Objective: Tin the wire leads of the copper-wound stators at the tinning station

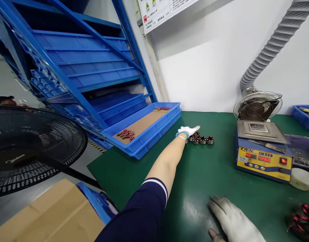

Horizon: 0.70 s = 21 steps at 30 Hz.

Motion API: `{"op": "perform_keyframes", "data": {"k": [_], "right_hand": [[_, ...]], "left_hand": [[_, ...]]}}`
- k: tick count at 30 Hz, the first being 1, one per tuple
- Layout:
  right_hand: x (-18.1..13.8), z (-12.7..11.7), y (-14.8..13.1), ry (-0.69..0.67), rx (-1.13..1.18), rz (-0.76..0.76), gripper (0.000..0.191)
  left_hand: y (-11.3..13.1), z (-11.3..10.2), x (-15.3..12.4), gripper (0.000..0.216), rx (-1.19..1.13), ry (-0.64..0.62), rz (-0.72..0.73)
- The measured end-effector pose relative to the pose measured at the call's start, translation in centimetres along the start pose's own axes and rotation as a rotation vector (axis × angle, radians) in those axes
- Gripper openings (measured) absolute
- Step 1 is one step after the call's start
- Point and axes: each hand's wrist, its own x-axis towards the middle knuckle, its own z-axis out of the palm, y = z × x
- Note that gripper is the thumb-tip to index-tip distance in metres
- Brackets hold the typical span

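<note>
My left hand (186, 130), in a white glove with a blue band at the wrist, reaches far across the green table. It touches or hovers at the back left of a group of small ring-shaped motor stators (203, 140) with metal rims. Its thumb points out to the right, and the stators partly hide behind or under the hand. Close to me, my right hand (232, 216) lies on the tabletop in a greyish white glove, fingers stretched and apart from any part. Red-and-black wound stators (304, 222) sit at the right edge, partly cut off.
A blue tray (157, 129) with cardboard lining and red stators stands left. On the right are a solder pot (264, 158), a fume hose (272, 43) and a tape roll (303, 178). A black fan (36, 148) and cardboard (51, 211) are at left.
</note>
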Motion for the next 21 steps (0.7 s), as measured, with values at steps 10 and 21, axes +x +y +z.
{"op": "perform_keyframes", "data": {"k": [10,21], "right_hand": [[0.0,-0.7,-0.9,-0.021,0.073,0.090,0.053],[1.1,-2.2,-2.7,0.022,0.027,0.109,0.047]], "left_hand": [[0.5,2.2,-4.9,0.064,0.110,-0.097,0.480],[0.0,3.2,-13.6,0.060,-0.095,-0.024,0.635]]}}
